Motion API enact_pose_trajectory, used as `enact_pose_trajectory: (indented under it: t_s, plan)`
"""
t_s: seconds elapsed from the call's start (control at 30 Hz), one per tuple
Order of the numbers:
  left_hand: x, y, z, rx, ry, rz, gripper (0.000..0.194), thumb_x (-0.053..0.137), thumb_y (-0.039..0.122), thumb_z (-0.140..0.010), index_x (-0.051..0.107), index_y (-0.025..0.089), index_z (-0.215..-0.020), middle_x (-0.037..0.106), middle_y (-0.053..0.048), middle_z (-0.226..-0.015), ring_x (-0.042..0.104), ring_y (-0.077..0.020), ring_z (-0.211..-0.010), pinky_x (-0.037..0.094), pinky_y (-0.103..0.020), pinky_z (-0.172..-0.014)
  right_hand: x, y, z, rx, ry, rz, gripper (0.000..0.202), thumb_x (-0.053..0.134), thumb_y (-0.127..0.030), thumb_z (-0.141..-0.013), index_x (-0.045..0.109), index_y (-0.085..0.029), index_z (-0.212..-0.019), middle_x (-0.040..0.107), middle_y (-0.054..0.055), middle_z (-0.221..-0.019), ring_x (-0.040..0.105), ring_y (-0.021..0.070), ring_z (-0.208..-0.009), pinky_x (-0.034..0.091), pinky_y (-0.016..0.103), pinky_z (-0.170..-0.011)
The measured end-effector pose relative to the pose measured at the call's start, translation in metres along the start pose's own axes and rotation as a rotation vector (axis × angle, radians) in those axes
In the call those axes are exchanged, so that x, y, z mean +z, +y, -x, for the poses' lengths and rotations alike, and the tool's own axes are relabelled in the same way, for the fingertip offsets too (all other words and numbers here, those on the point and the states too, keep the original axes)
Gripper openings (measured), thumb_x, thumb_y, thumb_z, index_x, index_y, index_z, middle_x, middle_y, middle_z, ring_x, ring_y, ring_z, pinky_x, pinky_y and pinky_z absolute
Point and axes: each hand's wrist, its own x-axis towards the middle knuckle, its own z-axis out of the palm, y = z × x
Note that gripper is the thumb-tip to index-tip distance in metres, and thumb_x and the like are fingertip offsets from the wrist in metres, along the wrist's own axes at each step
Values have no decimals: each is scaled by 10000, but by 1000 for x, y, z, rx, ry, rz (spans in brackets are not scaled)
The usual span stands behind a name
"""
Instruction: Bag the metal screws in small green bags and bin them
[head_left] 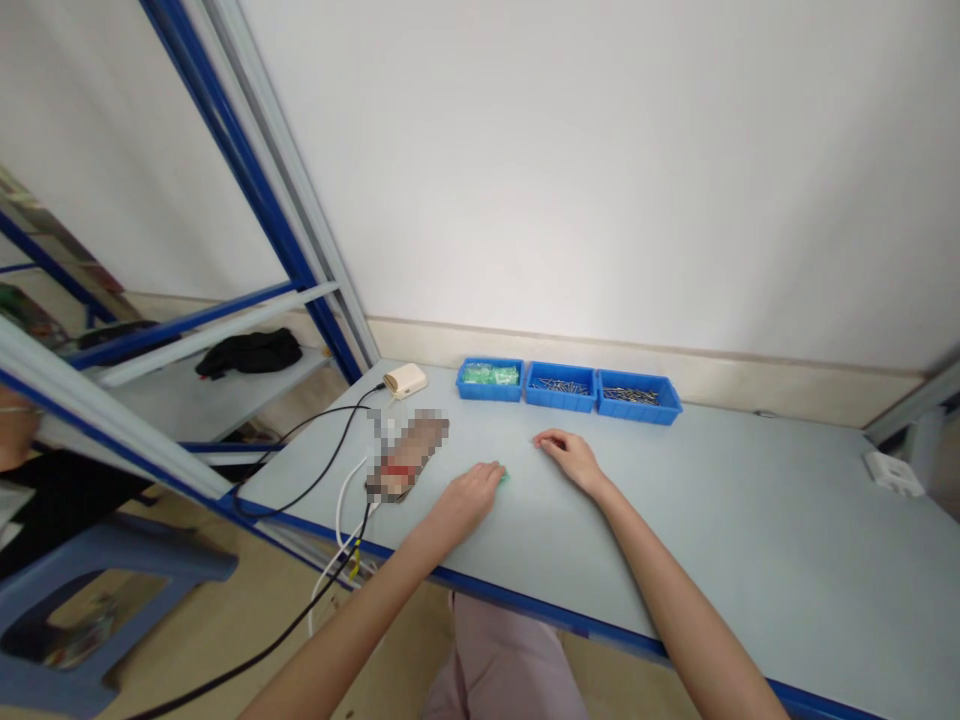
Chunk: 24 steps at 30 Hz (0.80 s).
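Note:
My left hand (471,497) is low over the table, its fingers closed on a small green plastic packet (505,477) that sticks out past the fingertips. The packet's colour matches the green and clear packets (490,375) in the leftmost blue bin. To the right, my right hand (573,457) is held just above the tabletop with fingers curled and thumb and fingertips together. Whatever may be between them is too small to make out. The two hands are apart.
Three blue bins stand in a row by the wall: a left bin (490,393), a middle bin (561,400) with metal pieces, and a right bin (637,410) with thin metal pieces. A power bank (406,380), a blurred-out phone-like object (411,458) and cables lie left; a white socket (894,473) is right.

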Motion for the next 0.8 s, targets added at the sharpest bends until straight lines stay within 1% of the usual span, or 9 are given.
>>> enact_pose_trajectory:
  t_s: [0.1, 0.23, 0.3, 0.37, 0.47, 0.53, 0.63, 0.73, 0.8]
  plan:
    - [2, 6, -32, -12, 85, 297, 269, 407, 209, -834, 564, 230, -1051, 628, -48, -1039, 565, -180, -984, 417, -286, -886, -1, -2, 0, -21, -27, -161, 285, 512, -415, -773, 670, -218, -906, 684, 30, -921, 586, 196, -833, 423, 332, -781]
    - [18, 1, -87, -228, 347, 683, 215, 438, 362, -832, 548, 181, -870, 627, -37, -813, 592, -174, -762, 466, -275, -707, -3, -4, -4, 46, -17, -416, 461, 474, -522, -768, 608, -190, -1060, 641, 77, -1058, 607, 195, -846, 468, 298, -666]
    - [30, -2, -110, -268, 379, 849, 231, 428, 381, -834, 523, 176, -885, 620, -41, -845, 591, -167, -787, 472, -265, -688, -4, -1, -8, 58, 44, -465, 473, 561, -518, -695, 610, -194, -1035, 633, 81, -1073, 618, 201, -838, 476, 289, -633]
    - [41, -4, -125, -258, 362, 910, 255, 388, 381, -855, 530, 172, -895, 622, -45, -867, 586, -161, -817, 470, -268, -718, -4, 5, -12, 73, 123, -457, 456, 617, -501, -632, 623, -193, -969, 660, 71, -977, 627, 201, -784, 481, 292, -610]
    - [48, -5, -131, -227, 305, 901, 279, 408, 371, -849, 587, 158, -832, 638, -47, -815, 582, -167, -806, 462, -289, -760, -4, 13, -17, 87, 195, -415, 393, 640, -486, -596, 632, -185, -849, 673, 50, -792, 619, 191, -683, 482, 311, -599]
    - [43, -6, -127, -192, 260, 884, 232, 508, 349, -795, 633, 154, -798, 650, -52, -829, 583, -183, -836, 455, -299, -785, -5, 15, -18, 71, 219, -392, 338, 659, -453, -579, 629, -183, -781, 667, 44, -748, 608, 190, -677, 483, 333, -649]
    - [27, -10, -115, -86, 211, 728, 166, 620, 257, -713, 692, 194, -848, 661, -51, -934, 569, -206, -931, 418, -326, -869, -6, 11, -15, 22, 242, -358, 219, 674, -374, -581, 628, -194, -696, 669, 47, -822, 598, 205, -817, 438, 368, -824]
    - [14, -9, -105, -39, 241, 561, 219, 611, 170, -715, 700, 262, -893, 674, -27, -975, 564, -210, -963, 368, -370, -936, -8, 2, -10, -70, 249, -307, 108, 668, -304, -603, 621, -207, -611, 660, 47, -930, 561, 209, -957, 340, 379, -956]
    - [12, -6, -103, -39, 292, 561, 241, 607, 162, -720, 693, 279, -913, 677, -18, -989, 568, -210, -973, 363, -377, -944, -9, -2, -8, -134, 259, -276, 101, 657, -290, -622, 610, -208, -586, 660, 45, -934, 558, 205, -964, 324, 378, -968]
